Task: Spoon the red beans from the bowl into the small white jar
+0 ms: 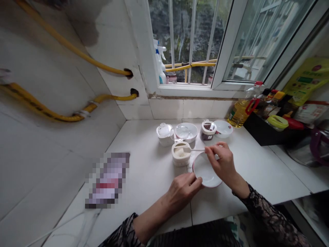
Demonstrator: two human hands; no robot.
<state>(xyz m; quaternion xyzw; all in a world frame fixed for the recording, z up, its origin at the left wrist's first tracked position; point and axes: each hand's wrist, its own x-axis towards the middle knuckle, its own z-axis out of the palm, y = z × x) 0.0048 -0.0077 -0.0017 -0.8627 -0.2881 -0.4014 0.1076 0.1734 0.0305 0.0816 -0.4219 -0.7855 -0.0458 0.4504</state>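
Note:
My right hand is closed in a pinch on the handle of a small white spoon. The spoon's head is at the mouth of an open white seasoning jar, over pale grainy contents. Below my right hand stands a white bowl with a reddish outer edge; nothing shows inside it. Fingers of my left hand are closed on the bowl's near-left rim. Behind the open jar are a lidded white jar and another white bowl.
A jar with dark contents and a third bowl stand further back. An oil bottle and a black box of bottles are on the right. A blurred-out flat object lies left, with a cable nearby.

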